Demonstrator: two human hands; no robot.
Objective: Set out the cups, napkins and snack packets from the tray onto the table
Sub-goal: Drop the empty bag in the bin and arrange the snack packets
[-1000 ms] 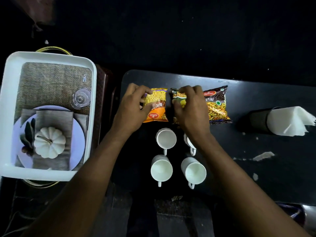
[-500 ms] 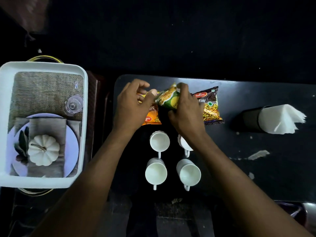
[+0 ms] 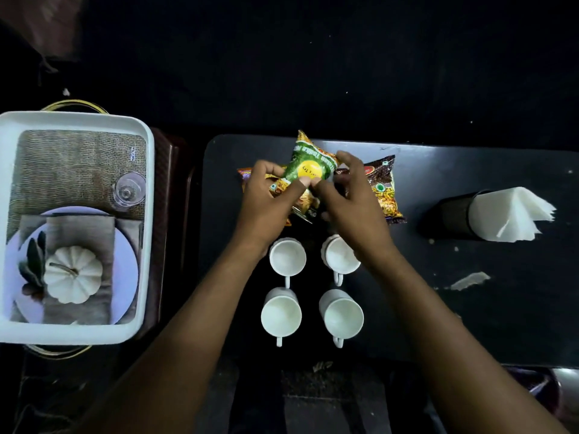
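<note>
Both hands hold a green snack packet (image 3: 308, 164) lifted and tilted above the dark table (image 3: 501, 292): my left hand (image 3: 266, 198) pinches its lower left, my right hand (image 3: 347, 195) its right side. Under the hands lie an orange packet (image 3: 246, 177), mostly hidden, and a dark brown packet (image 3: 383, 189) to the right. Several white cups stand in front of them, such as the near left cup (image 3: 281, 314) and near right cup (image 3: 341, 316). White napkins (image 3: 507, 214) fan out of a dark holder (image 3: 448, 216) lying at the right.
A white tray (image 3: 147, 214) sits left of the table on a dark stand; it shows a place setting with a burlap mat, a plate, a white pumpkin (image 3: 73, 274) and a glass (image 3: 128, 191). Paper scraps (image 3: 468, 280) lie on the table right of the cups.
The green packet, lying flat a second ago, has been lifted and turned upright; my left hand left the orange packet and joined my right hand on it. The view shifted slightly.
</note>
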